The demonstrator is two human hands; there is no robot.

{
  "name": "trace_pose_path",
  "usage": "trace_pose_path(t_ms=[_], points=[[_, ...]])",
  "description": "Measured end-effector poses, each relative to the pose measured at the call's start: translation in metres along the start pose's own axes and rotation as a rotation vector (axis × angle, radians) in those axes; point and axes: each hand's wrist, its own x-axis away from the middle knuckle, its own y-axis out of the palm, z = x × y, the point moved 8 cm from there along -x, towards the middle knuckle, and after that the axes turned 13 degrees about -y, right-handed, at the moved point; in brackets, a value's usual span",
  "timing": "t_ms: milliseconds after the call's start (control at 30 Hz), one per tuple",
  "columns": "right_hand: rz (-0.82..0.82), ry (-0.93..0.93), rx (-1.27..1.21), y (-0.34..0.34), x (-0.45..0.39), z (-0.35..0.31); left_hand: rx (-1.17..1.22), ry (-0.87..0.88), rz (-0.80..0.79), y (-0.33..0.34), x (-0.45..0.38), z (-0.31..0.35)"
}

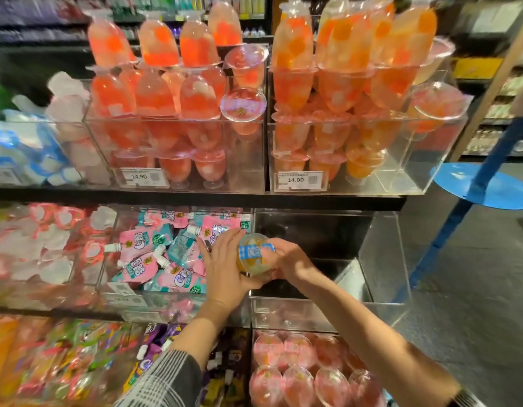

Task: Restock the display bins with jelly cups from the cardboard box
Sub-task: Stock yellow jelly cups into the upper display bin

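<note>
Both hands hold one jelly cup (255, 254) with a blue checked label: the left hand (225, 267) curls around its left side and underside, the right hand (286, 259) pinches its lid edge from the right. The cup sits tilted over the front of an acrylic bin (380, 259) on the middle shelf, beside a bin of pink and teal drink pouches (166, 254). Below lie pink jelly cups (301, 374); above, stacked red and orange jelly cups (342, 83) fill two bins with 14.90 price tags (298, 180).

Readable: "14.90" on the price tag (144, 177) at the front of the red-cup bin (245, 160), "14.90" again on the tag (301, 180) fronting the orange-cup bin (416, 160). Pouch and cup label print too blurred.
</note>
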Motion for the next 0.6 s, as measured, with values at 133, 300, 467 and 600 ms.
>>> trace_pose_path(t_ms=[133, 300, 467, 600], points=[[0.099, 0.058, -0.223, -0.034, 0.011, -0.008, -0.018, -0.005, 0.0, 0.0, -0.002, -0.001], [0.447, 0.191, -0.117, -0.108, 0.007, 0.018, -0.131, 0.018, -0.025, 0.01, -0.001, -0.005], [0.659, 0.376, -0.123, -0.139, -0.008, 0.068, -0.136, -0.007, -0.047, 0.014, -0.002, -0.007], [0.661, 0.4, -0.155, -0.142, -0.032, 0.103, -0.117, -0.043, -0.042, 0.013, -0.004, -0.008]])
